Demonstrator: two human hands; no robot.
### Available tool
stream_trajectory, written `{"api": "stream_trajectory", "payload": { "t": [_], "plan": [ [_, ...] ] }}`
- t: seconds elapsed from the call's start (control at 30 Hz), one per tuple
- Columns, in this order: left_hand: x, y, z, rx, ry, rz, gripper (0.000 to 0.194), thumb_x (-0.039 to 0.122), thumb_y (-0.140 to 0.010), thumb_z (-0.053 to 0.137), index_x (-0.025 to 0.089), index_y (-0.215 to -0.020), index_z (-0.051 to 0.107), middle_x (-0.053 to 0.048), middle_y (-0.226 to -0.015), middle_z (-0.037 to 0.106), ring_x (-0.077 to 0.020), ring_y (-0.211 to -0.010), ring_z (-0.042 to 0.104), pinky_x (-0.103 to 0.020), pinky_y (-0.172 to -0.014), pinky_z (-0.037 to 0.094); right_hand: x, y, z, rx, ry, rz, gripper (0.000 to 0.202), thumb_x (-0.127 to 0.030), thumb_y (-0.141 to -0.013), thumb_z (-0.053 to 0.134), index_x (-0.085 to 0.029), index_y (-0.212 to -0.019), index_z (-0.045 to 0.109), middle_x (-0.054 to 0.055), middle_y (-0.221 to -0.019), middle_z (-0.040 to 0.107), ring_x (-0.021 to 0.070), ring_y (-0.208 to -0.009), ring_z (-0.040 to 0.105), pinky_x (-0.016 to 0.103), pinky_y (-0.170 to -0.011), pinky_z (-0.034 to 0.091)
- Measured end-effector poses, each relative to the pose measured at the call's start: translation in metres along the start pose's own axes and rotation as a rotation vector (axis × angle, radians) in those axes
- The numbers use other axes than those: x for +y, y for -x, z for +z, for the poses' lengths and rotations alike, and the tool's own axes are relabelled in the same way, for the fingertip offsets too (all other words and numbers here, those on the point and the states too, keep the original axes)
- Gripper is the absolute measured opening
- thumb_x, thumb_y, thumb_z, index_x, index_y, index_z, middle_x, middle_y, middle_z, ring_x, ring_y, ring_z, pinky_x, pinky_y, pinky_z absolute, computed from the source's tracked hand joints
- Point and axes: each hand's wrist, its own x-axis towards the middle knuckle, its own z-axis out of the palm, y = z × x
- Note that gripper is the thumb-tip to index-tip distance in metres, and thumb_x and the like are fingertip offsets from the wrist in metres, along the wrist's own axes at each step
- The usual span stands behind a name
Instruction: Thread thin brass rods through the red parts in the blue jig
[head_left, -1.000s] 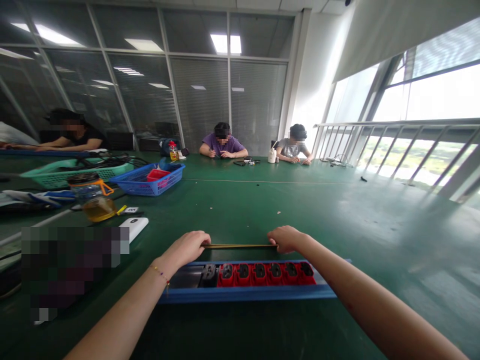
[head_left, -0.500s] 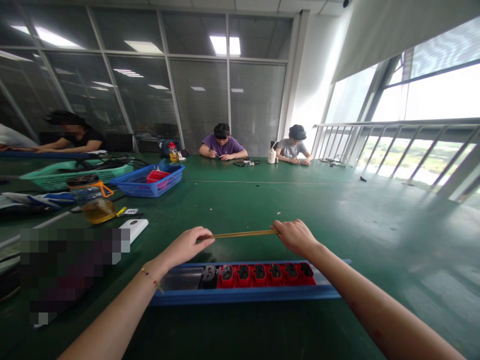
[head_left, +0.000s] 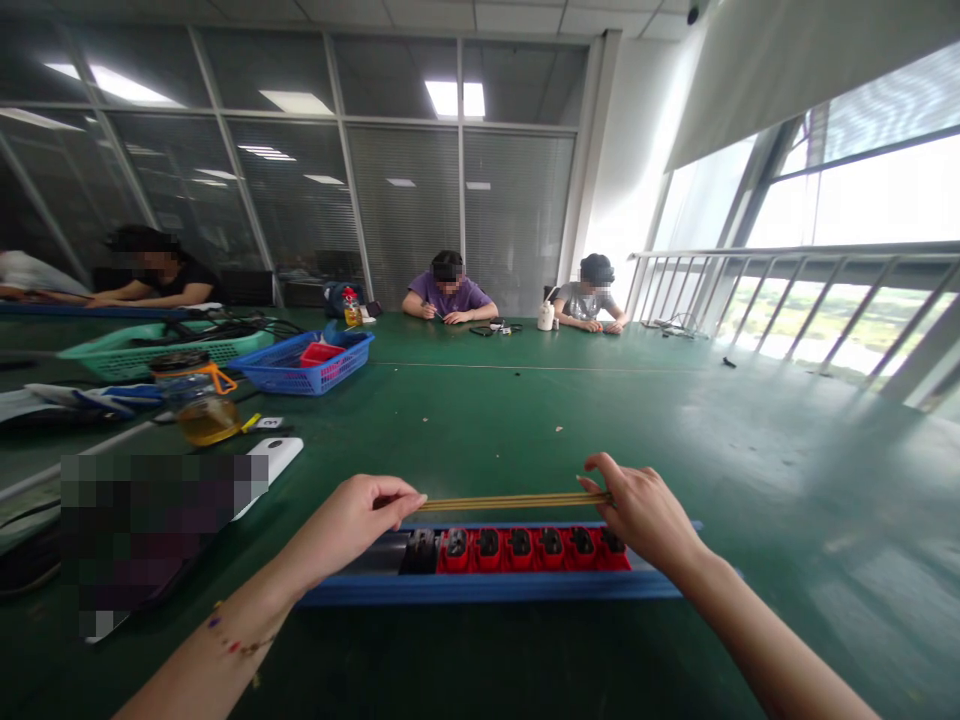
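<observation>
A thin yellow rubber band is pulled straight between my two hands, its strands running side by side. My left hand pinches one end between thumb and fingers. At the other end, my right hand holds it, with the index finger raised and bent. Just below the band lies a blue rail with a grey inner channel. Inside stands a row of several red blocks with black connector-like tops, and a black block at the left end. My right hand covers part of the rightmost block.
To the left are a blurred-out dark object with a white end, a jar of amber liquid, a blue basket and a green basket with cables. Several people sit at the table's far side. A railing stands right.
Both hands have come down and nearer, closer to the rail. They are farther apart, and more of the rubber band shows between them. My right index finger has lifted.
</observation>
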Motion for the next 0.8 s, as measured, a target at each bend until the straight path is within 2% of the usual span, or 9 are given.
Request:
{"api": "stream_trajectory", "payload": {
  "t": [0.07, 0.17, 0.27, 0.37, 0.47, 0.6, 0.7, 0.8],
  "plan": [
    [-0.005, 0.004, 0.0, 0.009, 0.036, -0.031, 0.037, 0.052, -0.075, 0.043, 0.018, -0.073, 0.06, 0.002, -0.059, 0.053, -0.0124, -0.06, 0.049, -0.02, -0.055, 0.035, 0.008, 0.009, -0.003, -0.065, -0.211, 0.049, 0.014, -0.03, -0.083, 0.041, -0.021, -0.09, 0.049, -0.001, -0.063, 0.057, 0.015, -0.056, 0.053, 0.025, -0.053, 0.033],
    [-0.009, 0.004, 0.004, -0.005, 0.089, -0.044, 0.037, 0.052, -0.075, 0.044, 0.017, -0.076, 0.058, 0.001, -0.061, 0.055, -0.0133, -0.062, 0.052, -0.02, -0.057, 0.039, 0.016, 0.022, -0.008, -0.219, -0.616, 0.087, 0.02, -0.034, -0.081, 0.046, -0.022, -0.096, 0.048, -0.004, -0.062, 0.051, 0.0123, -0.054, 0.049, 0.022, -0.049, 0.035],
    [-0.008, 0.003, 0.012, -0.019, 0.079, -0.016, 0.037, 0.052, -0.075, 0.044, 0.017, -0.076, 0.057, 0.0, -0.068, 0.059, -0.0148, -0.066, 0.055, -0.022, -0.059, 0.041, 0.015, 0.028, -0.01, -0.235, -0.869, 0.147, 0.025, -0.04, -0.082, 0.044, -0.021, -0.097, 0.048, -0.002, -0.071, 0.051, 0.0118, -0.063, 0.049, 0.021, -0.054, 0.038],
    [-0.004, 0.005, 0.017, 0.023, 0.038, 0.027, 0.034, 0.05, -0.077, 0.042, 0.02, -0.082, 0.059, -0.001, -0.08, 0.062, -0.0156, -0.072, 0.056, -0.022, -0.063, 0.042, 0.013, 0.028, -0.004, -0.136, -0.934, 0.243, 0.025, -0.043, -0.084, 0.04, -0.02, -0.084, 0.05, -0.003, -0.069, 0.048, 0.0106, -0.063, 0.046, 0.02, -0.056, 0.038],
    [-0.004, 0.008, 0.018, 0.073, -0.008, 0.047, 0.035, 0.049, -0.078, 0.04, 0.02, -0.083, 0.059, -0.002, -0.084, 0.061, -0.0157, -0.075, 0.056, -0.023, -0.065, 0.043, 0.014, 0.027, 0.004, -0.177, -0.948, 0.281, 0.027, -0.046, -0.082, 0.044, -0.019, -0.08, 0.049, -0.004, -0.063, 0.046, 0.0092, -0.057, 0.043, 0.02, -0.052, 0.035],
    [-0.011, 0.008, 0.015, -0.021, -0.022, -0.004, 0.036, 0.05, -0.078, 0.04, 0.019, -0.078, 0.058, 0.001, -0.07, 0.059, -0.0142, -0.065, 0.055, -0.022, -0.059, 0.041, 0.018, 0.03, 0.008, -0.265, -0.96, 0.275, 0.031, -0.049, -0.079, 0.047, -0.019, -0.087, 0.048, -0.005, -0.061, 0.047, 0.0092, -0.053, 0.043, 0.02, -0.047, 0.033],
    [-0.016, 0.009, 0.014, -0.069, 0.029, -0.034, 0.035, 0.05, -0.076, 0.043, 0.019, -0.077, 0.057, 0.001, -0.068, 0.058, -0.0135, -0.064, 0.055, -0.021, -0.056, 0.04, 0.021, 0.033, 0.01, -0.269, -0.938, 0.27, 0.035, -0.051, -0.077, 0.048, -0.019, -0.088, 0.047, -0.005, -0.059, 0.046, 0.0099, -0.053, 0.045, 0.02, -0.047, 0.034],
    [-0.019, 0.01, 0.015, -0.128, 0.136, -0.065, 0.032, 0.048, -0.074, 0.048, 0.019, -0.086, 0.055, 0.002, -0.07, 0.056, -0.012, -0.06, 0.054, -0.02, -0.051, 0.04, 0.025, 0.034, 0.014, -0.233, -0.885, 0.257, 0.033, -0.051, -0.077, 0.048, -0.018, -0.085, 0.048, -0.006, -0.057, 0.044, 0.0095, -0.052, 0.044, 0.021, -0.048, 0.034]
  ]
}}
